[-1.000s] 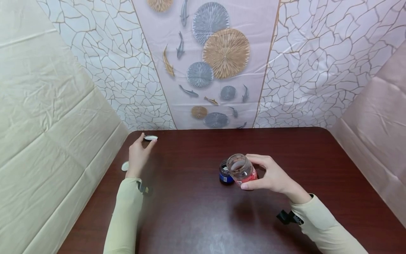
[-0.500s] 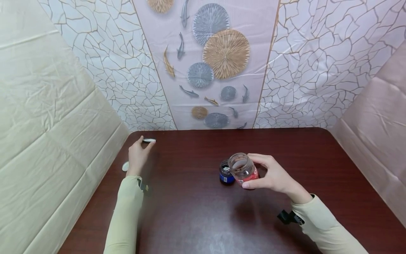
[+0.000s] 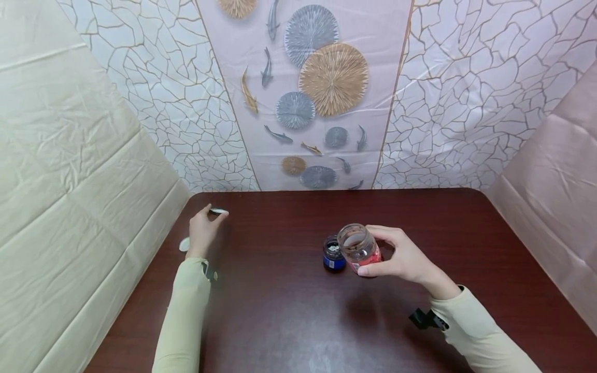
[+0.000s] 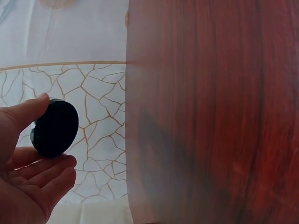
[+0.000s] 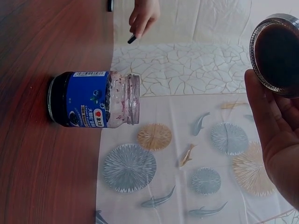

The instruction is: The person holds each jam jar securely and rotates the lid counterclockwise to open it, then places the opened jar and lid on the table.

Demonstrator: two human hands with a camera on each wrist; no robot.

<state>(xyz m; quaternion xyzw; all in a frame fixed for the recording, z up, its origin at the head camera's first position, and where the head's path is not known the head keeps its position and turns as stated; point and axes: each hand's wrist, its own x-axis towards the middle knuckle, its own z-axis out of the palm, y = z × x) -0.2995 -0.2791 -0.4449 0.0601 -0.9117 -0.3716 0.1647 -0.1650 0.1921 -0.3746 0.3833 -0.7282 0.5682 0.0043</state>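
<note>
At the far left of the table, my left hand [image 3: 202, 235] pinches a jar lid [image 3: 217, 211] by its edge between thumb and fingers. Its dark outer face shows in the left wrist view, and the head view shows a white inside. On the right, my right hand [image 3: 406, 259] grips a glass jar with a red label [image 3: 358, 247], mouth uncovered and leaning left. Dark contents show through its base in the right wrist view. Close beside it an uncovered jam jar with a blue label [image 5: 88, 100] stands upright on the table, dark jam inside.
A second lid [image 3: 184, 244] lies near the table's left edge, white side up. The dark red-brown wooden table [image 3: 280, 311] ends at a patterned cloth [image 3: 326, 145] behind, with plain cloth walls on both sides.
My left hand has lowered the lid slightly towards me, and the lid has tilted. My right hand and the red-labelled jar have shifted a little to the right.
</note>
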